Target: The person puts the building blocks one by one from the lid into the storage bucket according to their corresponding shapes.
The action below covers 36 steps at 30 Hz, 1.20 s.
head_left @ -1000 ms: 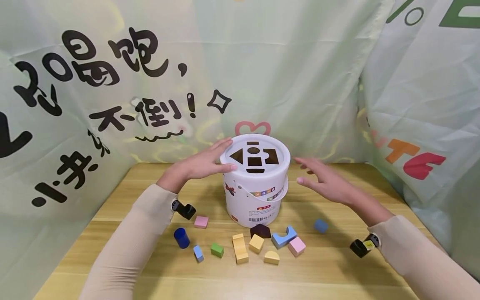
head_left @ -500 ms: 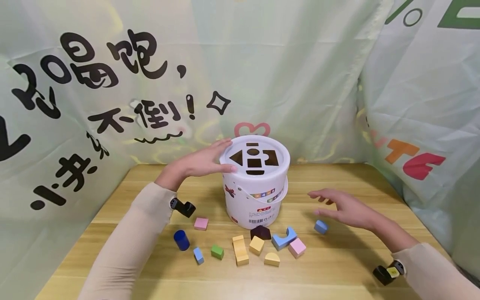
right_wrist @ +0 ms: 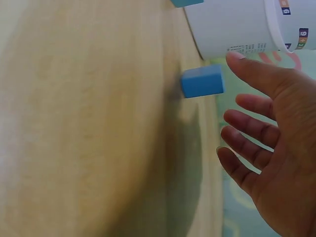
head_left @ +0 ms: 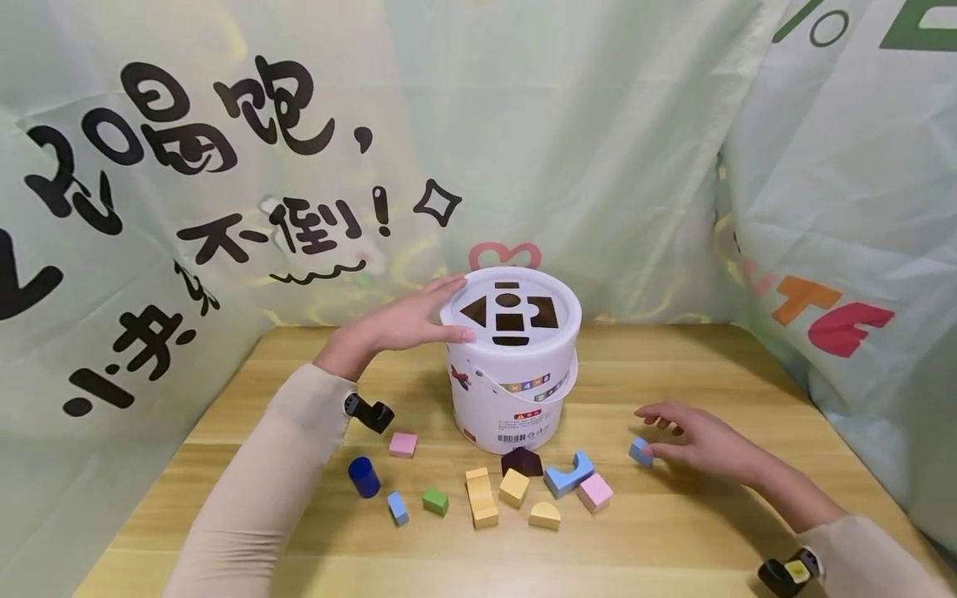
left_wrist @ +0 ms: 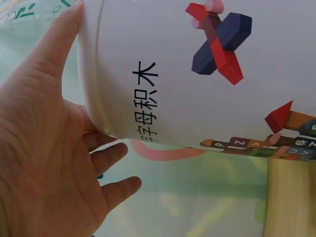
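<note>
Sleeves are reaching in from the near side, a camera showing at each wrist. On the table, a yellow half-round and a yellow bridge are lying closest, with a left blue block and a green block sitting to their left. Slightly farther, a yellow cube is sitting beside the bridge, a right pink block is lying just beside a blue arch, and a blue cylinder is sitting near the left arm. Behind these, a dark block is lying at the bucket's foot and a left pink block near its left side. Out to the right, the right hand is hovering with loose, slightly bent fingers at a right blue block; the right wrist view is showing a gap between thumb and block. The bucket is standing upright beyond the blocks, its lid showing shaped holes. The left hand is resting against the lid's rim, fingers spread and relaxed. Printed cloth is hanging behind everything.
</note>
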Each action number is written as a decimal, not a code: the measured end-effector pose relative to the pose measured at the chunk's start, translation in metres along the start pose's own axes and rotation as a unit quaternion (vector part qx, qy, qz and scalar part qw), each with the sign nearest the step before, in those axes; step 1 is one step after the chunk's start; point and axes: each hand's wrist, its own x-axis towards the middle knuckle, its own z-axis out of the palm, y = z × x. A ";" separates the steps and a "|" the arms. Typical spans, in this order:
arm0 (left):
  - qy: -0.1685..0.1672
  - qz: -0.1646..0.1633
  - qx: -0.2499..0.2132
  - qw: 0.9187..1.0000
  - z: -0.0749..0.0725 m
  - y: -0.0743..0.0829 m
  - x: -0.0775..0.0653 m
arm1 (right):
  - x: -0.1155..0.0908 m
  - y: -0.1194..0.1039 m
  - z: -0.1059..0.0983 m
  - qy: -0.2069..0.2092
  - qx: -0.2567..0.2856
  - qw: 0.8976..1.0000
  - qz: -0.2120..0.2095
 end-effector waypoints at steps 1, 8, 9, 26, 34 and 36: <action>0.003 -0.002 0.000 1.000 0.000 0.000 0.000 | 0.000 0.000 0.001 0.000 0.001 1.000 0.005; 0.009 -0.008 -0.016 1.000 0.001 0.001 -0.001 | -0.002 0.002 0.008 -0.022 0.020 0.999 0.024; 0.009 -0.008 -0.018 1.000 0.002 0.001 -0.001 | -0.002 0.002 0.009 -0.028 0.023 0.999 0.024; 0.014 -0.006 -0.011 1.000 0.003 0.000 -0.001 | 0.002 -0.002 0.006 -0.025 0.011 1.000 0.011; 0.018 -0.010 -0.010 1.000 0.003 -0.001 0.000 | 0.016 -0.017 -0.016 0.019 -0.025 0.999 -0.019; 0.019 -0.010 -0.005 1.000 0.004 -0.001 0.000 | 0.021 -0.022 -0.023 0.026 -0.020 0.999 -0.025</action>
